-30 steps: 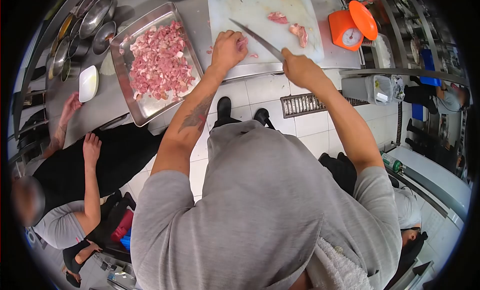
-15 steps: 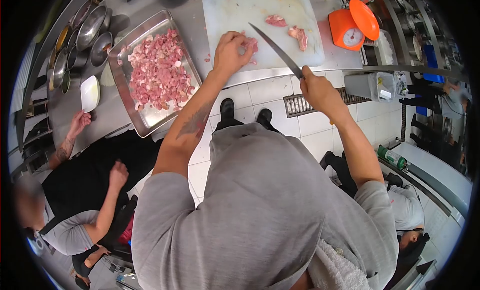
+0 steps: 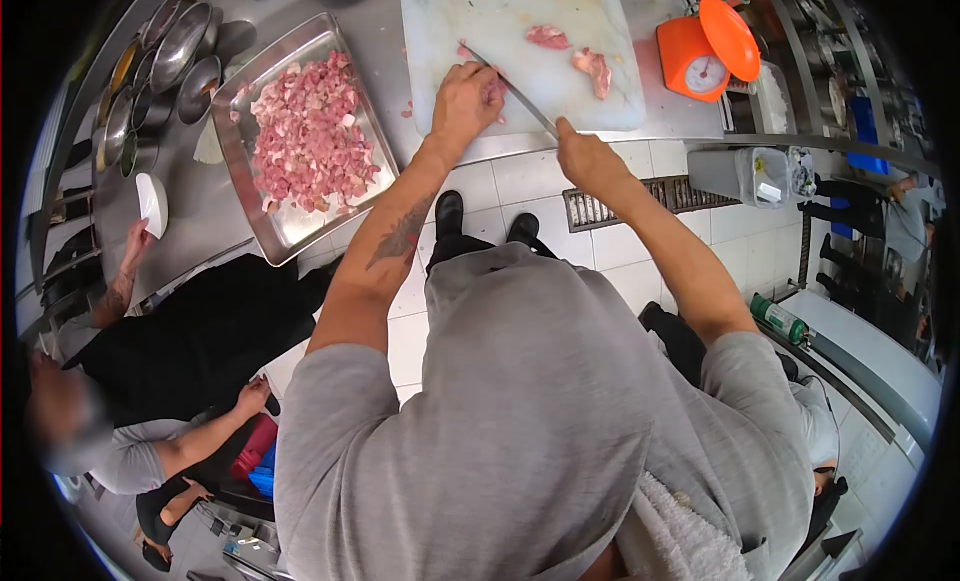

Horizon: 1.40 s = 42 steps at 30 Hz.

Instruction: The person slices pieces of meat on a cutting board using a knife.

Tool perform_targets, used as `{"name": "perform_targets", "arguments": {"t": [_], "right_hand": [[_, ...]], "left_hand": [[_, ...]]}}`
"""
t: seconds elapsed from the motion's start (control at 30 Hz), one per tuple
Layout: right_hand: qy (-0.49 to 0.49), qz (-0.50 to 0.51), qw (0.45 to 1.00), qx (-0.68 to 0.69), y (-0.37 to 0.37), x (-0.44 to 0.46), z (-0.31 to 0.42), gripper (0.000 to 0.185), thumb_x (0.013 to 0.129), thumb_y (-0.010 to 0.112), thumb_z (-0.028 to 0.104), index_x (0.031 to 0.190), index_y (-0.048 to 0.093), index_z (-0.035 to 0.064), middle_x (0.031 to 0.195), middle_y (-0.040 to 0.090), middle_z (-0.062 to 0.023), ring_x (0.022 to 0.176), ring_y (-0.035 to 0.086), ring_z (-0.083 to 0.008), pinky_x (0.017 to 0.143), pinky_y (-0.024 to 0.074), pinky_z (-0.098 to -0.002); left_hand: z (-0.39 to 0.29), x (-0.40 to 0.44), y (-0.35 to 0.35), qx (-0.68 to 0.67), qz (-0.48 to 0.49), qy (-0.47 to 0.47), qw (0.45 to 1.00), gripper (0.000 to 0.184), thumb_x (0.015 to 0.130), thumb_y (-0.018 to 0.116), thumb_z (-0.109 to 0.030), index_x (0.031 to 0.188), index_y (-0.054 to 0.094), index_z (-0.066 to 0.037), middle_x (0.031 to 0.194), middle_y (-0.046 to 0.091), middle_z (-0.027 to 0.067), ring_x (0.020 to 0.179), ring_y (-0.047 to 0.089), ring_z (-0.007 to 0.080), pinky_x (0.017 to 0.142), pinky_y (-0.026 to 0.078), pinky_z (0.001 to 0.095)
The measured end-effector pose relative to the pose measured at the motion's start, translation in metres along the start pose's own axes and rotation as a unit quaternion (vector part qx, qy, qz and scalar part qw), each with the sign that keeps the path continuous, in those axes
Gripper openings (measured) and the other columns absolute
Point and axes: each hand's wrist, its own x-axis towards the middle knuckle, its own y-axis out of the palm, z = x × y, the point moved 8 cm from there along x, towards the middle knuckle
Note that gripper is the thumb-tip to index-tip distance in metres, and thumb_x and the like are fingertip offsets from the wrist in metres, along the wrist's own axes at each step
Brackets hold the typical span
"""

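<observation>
A long knife (image 3: 522, 97) is in my right hand (image 3: 590, 161), its blade slanting up and left over the white cutting board (image 3: 430, 41). My left hand (image 3: 463, 103) has its fingers closed on a piece of meat (image 3: 493, 93) at the board's near left, with the blade right beside its fingertips. Farther right on the board lie a small pink piece (image 3: 547, 37) and a larger meat strip (image 3: 593, 73). Left of the board stands a metal tray (image 3: 285, 236) with a heap of diced meat (image 3: 315, 136).
An orange scale (image 3: 690, 63) stands right of the board. Metal bowls (image 3: 182, 49) line the far left. A co-worker's hand (image 3: 140, 237) holds a white dish (image 3: 152, 206) beside the tray. Other people are at both sides. A plastic bin (image 3: 745, 173) is at right.
My right hand has moved left, bringing the knife from right of the meat to beside my left fingers. The co-worker's white dish has shifted left and down.
</observation>
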Motion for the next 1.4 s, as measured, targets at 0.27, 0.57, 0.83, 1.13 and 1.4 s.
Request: {"name": "perform_targets", "arguments": {"t": [0.27, 0.57, 0.83, 1.13, 1.4], "right_hand": [[-0.006, 0.060, 0.995, 0.074, -0.026, -0.031, -0.044, 0.026, 0.102, 0.051, 0.018, 0.121, 0.050, 0.0012, 0.090, 0.068, -0.0337, 0.089, 0.066, -0.0536, 0.080, 0.0489, -0.0632], [-0.008, -0.087, 0.995, 0.040, -0.061, -0.034, -0.003, 0.015, 0.101, 0.047, 0.012, 0.107, 0.046, -0.0017, 0.077, 0.067, -0.0322, 0.077, 0.067, -0.0536, 0.073, 0.0509, -0.0637], [0.009, -0.006, 1.000, 0.017, -0.030, -0.057, 0.007, 0.024, 0.102, 0.048, 0.016, 0.116, 0.050, -0.0029, 0.077, 0.067, -0.0323, 0.076, 0.068, -0.0521, 0.071, 0.0520, -0.0644], [0.050, -0.092, 0.992, 0.075, -0.076, -0.020, -0.014, 0.019, 0.103, 0.049, 0.018, 0.113, 0.047, 0.0014, 0.076, 0.066, -0.0327, 0.078, 0.066, -0.0544, 0.071, 0.0499, -0.0646], [0.052, 0.019, 0.998, 0.017, -0.023, -0.076, -0.035, 0.021, 0.101, 0.049, 0.015, 0.112, 0.051, -0.0028, 0.076, 0.066, -0.0335, 0.077, 0.066, -0.0552, 0.073, 0.0519, -0.0643]], "left_hand": [[0.000, -0.001, -0.012, -0.008, 0.009, -0.116, 0.993, 0.025, 0.082, 0.080, -0.014, 0.103, 0.070, -0.007, 0.114, 0.066, 0.0130, 0.091, 0.069, 0.0262, 0.085, 0.058, 0.0378], [-0.018, 0.004, -0.029, 0.034, -0.030, -0.161, 0.986, 0.031, 0.080, 0.080, -0.025, 0.104, 0.072, -0.006, 0.118, 0.067, 0.0157, 0.106, 0.068, 0.0306, 0.092, 0.056, 0.0417], [-0.011, -0.001, -0.011, 0.052, 0.059, -0.064, 0.995, 0.036, 0.074, 0.076, -0.019, 0.107, 0.072, -0.006, 0.106, 0.066, 0.0147, 0.105, 0.063, 0.0368, 0.094, 0.052, 0.0439], [-0.005, 0.009, -0.006, 0.060, 0.124, -0.148, 0.979, 0.018, 0.077, 0.074, -0.016, 0.088, 0.064, -0.005, 0.091, 0.068, 0.0142, 0.084, 0.068, 0.0366, 0.076, 0.055, 0.0446], [0.002, 0.010, -0.011, 0.028, 0.128, -0.207, 0.969, 0.010, 0.083, 0.071, -0.014, 0.088, 0.067, -0.007, 0.088, 0.072, 0.0130, 0.079, 0.070, 0.0349, 0.074, 0.056, 0.0417]]}}
